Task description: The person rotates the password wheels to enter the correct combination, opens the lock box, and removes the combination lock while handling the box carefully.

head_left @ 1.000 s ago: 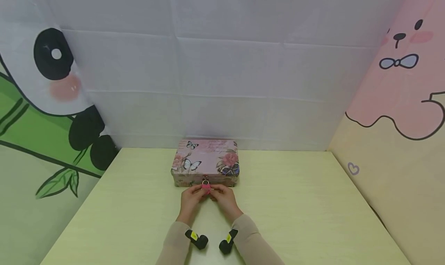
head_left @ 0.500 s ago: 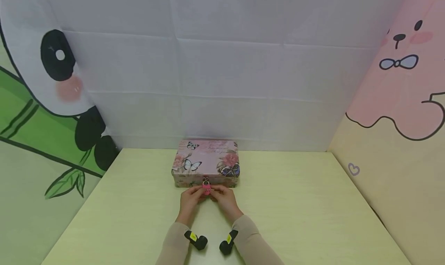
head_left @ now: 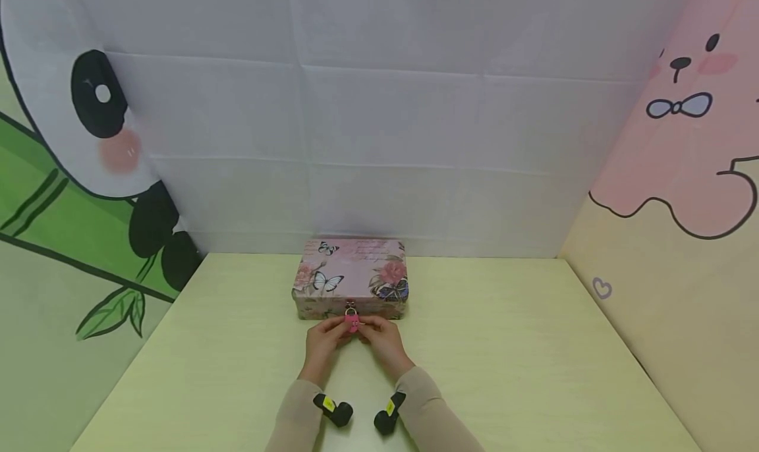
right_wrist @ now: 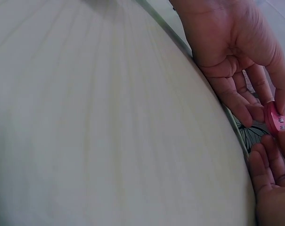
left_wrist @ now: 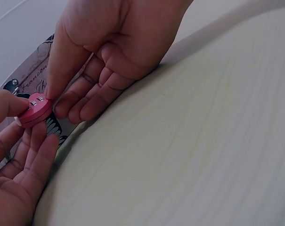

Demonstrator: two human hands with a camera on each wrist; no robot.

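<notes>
A pink combination padlock (head_left: pixel 352 321) hangs by its metal shackle at the front clasp of a flowered, butterfly-printed box (head_left: pixel 356 267), whose lid is down. My left hand (head_left: pixel 323 341) pinches the padlock from the left, and my right hand (head_left: pixel 385 343) pinches it from the right. In the left wrist view, small number dials show on the padlock (left_wrist: pixel 36 109), with both thumbs at its face. The right wrist view has the padlock (right_wrist: pixel 277 117) near the right edge, between the fingertips of both hands. Whether the shackle is fastened cannot be made out.
The box stands at the back of a pale yellow table (head_left: pixel 504 346), close to a white sheet (head_left: pixel 385 122). Painted panels rise at both sides. Black wrist cameras are strapped to the left sleeve (head_left: pixel 296 412) and right sleeve (head_left: pixel 439 406).
The padlock's face shows slightly more between the fingertips, while the padlock stays at the clasp. My left hand has shifted very slightly left; the box and right hand have hardly moved.
</notes>
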